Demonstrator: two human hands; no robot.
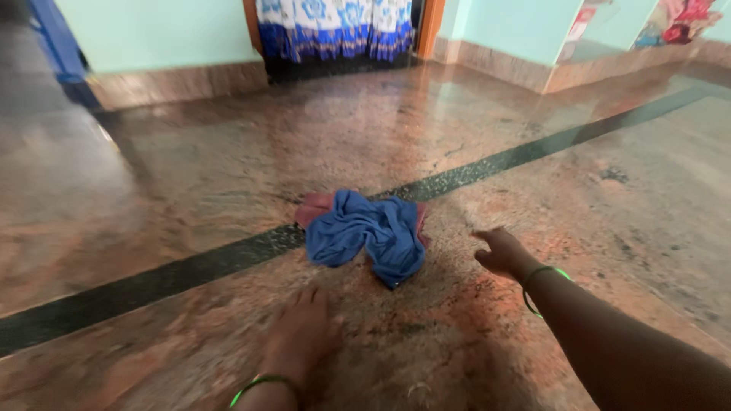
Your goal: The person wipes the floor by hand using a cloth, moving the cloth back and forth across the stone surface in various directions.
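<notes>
My left hand [302, 331] sits low in the frame, just left of centre. Palm down on the stone floor [190, 175], fingers loosely spread, pinching nothing. Green bangle [263, 383] at that wrist.

My right hand [502, 251] is right of centre and a little higher in the frame, arm coming in from the lower right corner. Fingers relaxed and part open, pointing toward frame left; empty. I cannot tell whether it touches the floor or hovers just over it. A second green bangle [542, 285] rings that wrist.

The crumpled blue cloth [369, 232] lies in the middle of the frame, above the left hand and to the left of the right hand. A bit of reddish-pink cloth [314, 205] shows from under its upper left edge. The heap runs wider than deep, long axis roughly across the frame, with one tail trailing toward lower right. Neither hand touches it. By my reading both are near it, with the right hand's fingertips slightly nearer, close to that lower right tail.

Dark inlaid stripe [152, 281] crosses the floor diagonally, lower left to upper right, passing under the cloth. Blue-and-white curtain [335, 27] hangs in a doorway at top centre.
</notes>
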